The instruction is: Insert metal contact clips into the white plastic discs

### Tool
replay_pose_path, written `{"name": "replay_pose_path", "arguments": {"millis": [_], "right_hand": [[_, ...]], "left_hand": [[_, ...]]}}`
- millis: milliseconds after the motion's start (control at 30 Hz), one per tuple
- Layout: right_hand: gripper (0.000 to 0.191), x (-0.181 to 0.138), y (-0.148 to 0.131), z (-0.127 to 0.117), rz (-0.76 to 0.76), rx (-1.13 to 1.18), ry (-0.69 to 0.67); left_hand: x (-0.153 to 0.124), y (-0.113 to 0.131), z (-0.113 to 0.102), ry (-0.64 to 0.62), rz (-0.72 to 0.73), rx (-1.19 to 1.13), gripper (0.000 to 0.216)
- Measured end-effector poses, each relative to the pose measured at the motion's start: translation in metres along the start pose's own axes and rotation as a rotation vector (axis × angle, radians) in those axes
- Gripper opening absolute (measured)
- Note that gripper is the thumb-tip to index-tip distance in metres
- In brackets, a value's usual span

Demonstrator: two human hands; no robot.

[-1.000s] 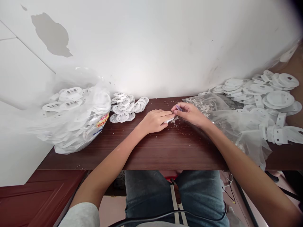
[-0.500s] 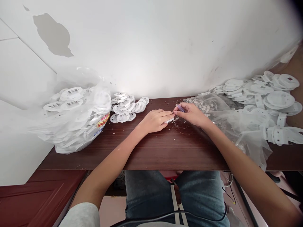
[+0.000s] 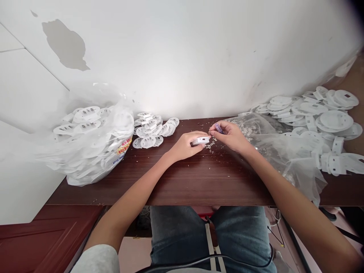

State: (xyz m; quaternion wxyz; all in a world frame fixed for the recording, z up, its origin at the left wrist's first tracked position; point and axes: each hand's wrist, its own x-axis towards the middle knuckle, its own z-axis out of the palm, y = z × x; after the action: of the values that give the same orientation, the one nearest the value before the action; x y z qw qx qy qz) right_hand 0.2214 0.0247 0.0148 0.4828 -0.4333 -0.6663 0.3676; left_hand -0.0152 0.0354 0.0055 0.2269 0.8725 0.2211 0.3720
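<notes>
Between the thumb and fingers of my left hand (image 3: 186,146) is a round white plastic piece (image 3: 200,140), tilted on edge so its rim with a small dark slot shows. My right hand (image 3: 231,137) is closed around a small purple tool (image 3: 219,129), whose kind I cannot make out. The right fingertips pinch close to the far edge of the white piece; whether they hold a tiny part is too small to tell. Small metal bits (image 3: 212,143) lie scattered on the table just beyond and below the fingers.
A brown wooden table (image 3: 182,182) runs along a white wall. On the left bulges a clear bag (image 3: 93,151) of white pieces, beside a small pile of white discs (image 3: 148,131). To the right lie a plastic bag of small metal parts (image 3: 247,127) and many white discs (image 3: 335,118).
My left hand has turned the white piece up on edge, uncovering its rim. My right hand has shifted slightly right, and the purple tool now points more upward.
</notes>
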Motion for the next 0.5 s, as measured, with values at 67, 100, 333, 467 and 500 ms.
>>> {"name": "replay_pose_path", "arguments": {"millis": [67, 100, 333, 467, 500], "right_hand": [[0.024, 0.000, 0.001, -0.001, -0.006, -0.025, 0.025], [0.024, 0.000, 0.002, -0.002, -0.009, -0.044, 0.040], [0.027, 0.001, 0.006, 0.001, 0.012, -0.057, 0.059], [0.030, 0.000, 0.005, 0.007, 0.039, -0.046, 0.009], [0.031, -0.001, 0.005, 0.008, 0.044, -0.038, 0.001]], "left_hand": [[0.000, -0.001, -0.002, -0.032, -0.008, 0.059, 0.039], [0.000, -0.002, -0.004, -0.058, 0.005, 0.123, 0.040], [-0.004, -0.007, -0.004, -0.275, 0.095, 0.640, 0.043], [-0.004, 0.000, -0.005, -0.293, 0.061, 0.645, 0.046], [-0.004, 0.002, -0.006, -0.294, 0.060, 0.627, 0.045]]}}
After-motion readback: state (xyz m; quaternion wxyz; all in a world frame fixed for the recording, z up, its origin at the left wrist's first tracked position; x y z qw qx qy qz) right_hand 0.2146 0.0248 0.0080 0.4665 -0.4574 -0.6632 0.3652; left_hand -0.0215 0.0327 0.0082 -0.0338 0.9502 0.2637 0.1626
